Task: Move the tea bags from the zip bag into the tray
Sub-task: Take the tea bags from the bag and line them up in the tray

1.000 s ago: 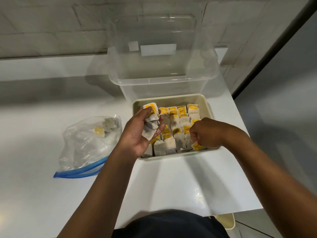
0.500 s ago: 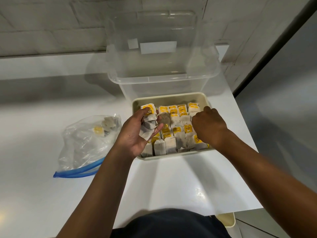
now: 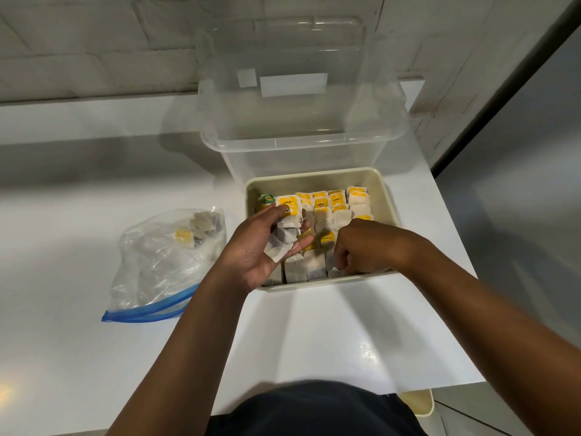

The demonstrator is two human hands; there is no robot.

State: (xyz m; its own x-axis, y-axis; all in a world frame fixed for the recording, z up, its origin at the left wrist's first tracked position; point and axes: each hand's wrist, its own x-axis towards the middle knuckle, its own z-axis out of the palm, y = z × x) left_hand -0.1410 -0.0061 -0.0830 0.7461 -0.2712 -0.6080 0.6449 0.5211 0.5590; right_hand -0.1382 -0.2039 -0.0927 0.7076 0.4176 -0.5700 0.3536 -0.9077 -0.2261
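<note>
Beside the slack clear blue-zipped plastic bag (image 3: 163,262), the beige plastic tray (image 3: 385,196) held rows of light, limp paper tea bags (image 3: 320,215); the left hand (image 3: 261,250) cupped several loosely, best pinched by their edges, while the right hand (image 3: 361,247) curled among the rows, its grasp hidden.

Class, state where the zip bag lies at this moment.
In the head view the zip bag lies on the white table, left of the beige tray, beside the left hand.

The tray (image 3: 385,196) is packed with upright tea bags (image 3: 358,199), with bare floor only along its far wall. A clear plastic bin (image 3: 301,143) stands against that far side, while open countertop (image 3: 330,325) lies in front.
</note>
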